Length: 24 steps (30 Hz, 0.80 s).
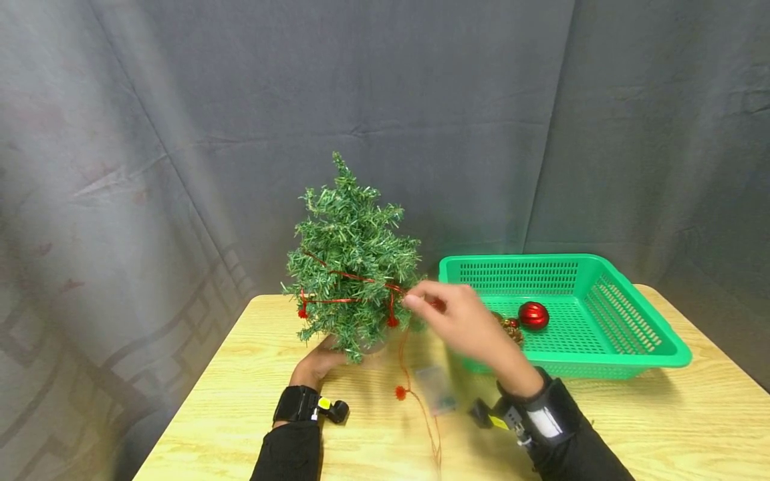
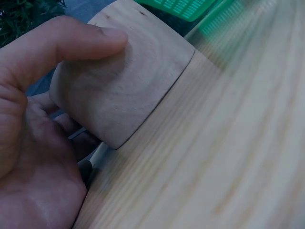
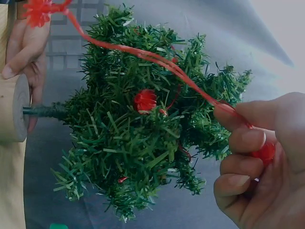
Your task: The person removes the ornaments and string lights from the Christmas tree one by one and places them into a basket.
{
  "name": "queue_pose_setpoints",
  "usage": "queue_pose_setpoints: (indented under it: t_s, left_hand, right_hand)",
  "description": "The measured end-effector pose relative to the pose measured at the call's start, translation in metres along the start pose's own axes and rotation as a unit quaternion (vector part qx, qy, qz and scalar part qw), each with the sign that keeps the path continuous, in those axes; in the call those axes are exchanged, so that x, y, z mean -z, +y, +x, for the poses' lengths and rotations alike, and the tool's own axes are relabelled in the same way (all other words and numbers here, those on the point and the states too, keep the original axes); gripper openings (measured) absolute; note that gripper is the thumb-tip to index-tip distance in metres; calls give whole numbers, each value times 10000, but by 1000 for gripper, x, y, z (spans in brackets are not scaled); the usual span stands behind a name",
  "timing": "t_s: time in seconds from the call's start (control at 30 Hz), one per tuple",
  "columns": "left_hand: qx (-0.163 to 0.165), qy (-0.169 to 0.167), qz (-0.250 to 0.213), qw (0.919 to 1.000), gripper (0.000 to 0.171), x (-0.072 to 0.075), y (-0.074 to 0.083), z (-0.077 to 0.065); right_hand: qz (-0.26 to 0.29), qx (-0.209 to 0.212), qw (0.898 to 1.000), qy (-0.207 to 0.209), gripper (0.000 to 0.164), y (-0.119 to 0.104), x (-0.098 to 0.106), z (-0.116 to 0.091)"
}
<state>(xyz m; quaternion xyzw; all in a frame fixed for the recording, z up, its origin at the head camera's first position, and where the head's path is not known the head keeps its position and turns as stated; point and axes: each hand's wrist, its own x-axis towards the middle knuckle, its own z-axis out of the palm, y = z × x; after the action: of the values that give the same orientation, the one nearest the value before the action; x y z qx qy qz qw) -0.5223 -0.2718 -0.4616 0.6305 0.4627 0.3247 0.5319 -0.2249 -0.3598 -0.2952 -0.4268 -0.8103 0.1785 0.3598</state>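
Note:
A small artificial Christmas tree (image 1: 355, 247) stands upright on a wooden base (image 2: 128, 71) on the table. My left hand (image 1: 319, 364) grips that base, its thumb lying across one face in the left wrist view. Red string with tassels (image 3: 138, 51) crosses the front branches in two lines. At the tree's right side my right hand (image 1: 454, 317) pinches the string between thumb and forefinger, and a red tassel (image 3: 263, 153) sits within its curled fingers. From there the string's loose end hangs onto the table, with another tassel (image 1: 400, 393) on it.
To the right a green plastic basket (image 1: 656, 354) holds a shiny red ball ornament (image 1: 533, 315) and some gold-brown ornaments (image 1: 511, 329), partly hidden by my right hand. A small clear packet (image 1: 436, 389) lies on the wooden table (image 1: 222, 401). Behind hangs a grey curtain (image 1: 457, 133).

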Motion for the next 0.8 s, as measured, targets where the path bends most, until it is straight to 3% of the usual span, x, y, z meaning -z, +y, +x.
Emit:
queue_pose_setpoints:
  t_s: [0.23,0.47,0.8]
  left_hand:
    - [221,222,146,9994,93,-1,0,-1]
    - [24,100,182,9998,90,-1,-1,0]
    - [253,121,111,9995,94,1,-1,0]
  right_hand:
    - [81,-106,9996,232,28,-1,2,-1]
    - [149,-64,9996,223,28,-3,2,-1]
    - [67,-48,9997,237,25,-4,4,-2]
